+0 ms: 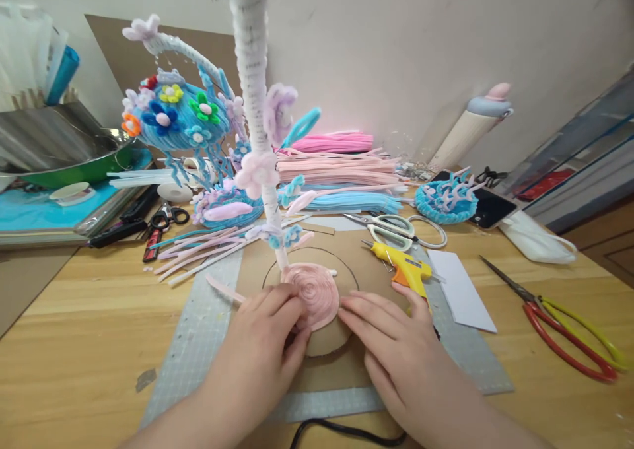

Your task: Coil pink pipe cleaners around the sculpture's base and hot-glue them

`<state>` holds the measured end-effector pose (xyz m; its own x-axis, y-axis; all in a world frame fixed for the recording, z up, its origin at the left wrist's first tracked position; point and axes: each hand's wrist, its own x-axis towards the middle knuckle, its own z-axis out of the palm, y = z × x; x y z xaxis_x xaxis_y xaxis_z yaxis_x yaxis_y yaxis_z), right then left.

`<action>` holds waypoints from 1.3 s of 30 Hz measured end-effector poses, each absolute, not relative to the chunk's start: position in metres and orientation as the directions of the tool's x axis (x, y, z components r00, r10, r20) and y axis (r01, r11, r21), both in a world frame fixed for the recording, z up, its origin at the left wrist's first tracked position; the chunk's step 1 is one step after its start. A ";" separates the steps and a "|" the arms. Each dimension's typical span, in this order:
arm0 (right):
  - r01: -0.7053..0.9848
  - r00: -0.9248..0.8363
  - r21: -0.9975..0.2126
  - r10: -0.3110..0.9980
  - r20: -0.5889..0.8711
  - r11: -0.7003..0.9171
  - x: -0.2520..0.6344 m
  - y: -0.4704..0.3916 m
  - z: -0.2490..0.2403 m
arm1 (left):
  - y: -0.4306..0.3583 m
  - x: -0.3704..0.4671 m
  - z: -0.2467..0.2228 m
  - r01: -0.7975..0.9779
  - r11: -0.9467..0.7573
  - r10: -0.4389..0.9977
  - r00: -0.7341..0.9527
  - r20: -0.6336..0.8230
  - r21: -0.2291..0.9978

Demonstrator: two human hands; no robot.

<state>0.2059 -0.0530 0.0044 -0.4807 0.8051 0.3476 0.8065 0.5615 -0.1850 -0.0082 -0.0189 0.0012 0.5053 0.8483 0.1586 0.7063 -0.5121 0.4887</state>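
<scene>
A pink pipe-cleaner coil (317, 294) lies on a cardboard sheet (341, 373), inside a drawn circle. My left hand (267, 337) is closed at the coil's lower left edge, pinching the pink pipe cleaner (225, 289), whose loose tail sticks out to the left. Stretched out flat, the fingers of my right hand (396, 337) touch the coil's right edge. Behind the coil rises a white wrapped stem (255, 92) with pipe-cleaner flowers on it. A yellow glue gun (403, 264) lies just beyond my right hand, its handle partly hidden.
Bundles of pipe cleaners (341, 168) lie at the back. Pale-handled scissors (389, 230) and red-and-yellow-handled scissors (559, 330) rest to the right, near a white card (460, 287). A flower-covered blue ornament (183, 115) hangs at left. A black cable (347, 436) crosses the front.
</scene>
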 end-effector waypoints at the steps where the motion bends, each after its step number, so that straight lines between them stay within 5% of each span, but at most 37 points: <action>1: 0.797 -0.504 -0.170 0.793 0.342 0.580 0.206 -0.052 0.005 | -0.019 -0.008 0.001 0.706 -0.513 0.848 0.506 0.160 0.489; 22: 0.743 -0.507 -0.286 0.787 0.351 0.606 0.197 -0.052 -0.005 | -0.019 -0.007 0.003 0.708 -0.515 0.847 0.509 0.155 0.483; 39: 0.731 -0.561 -0.223 0.755 0.340 0.645 0.188 -0.057 -0.020 | -0.019 -0.009 0.004 0.688 -0.528 0.834 0.529 0.154 0.498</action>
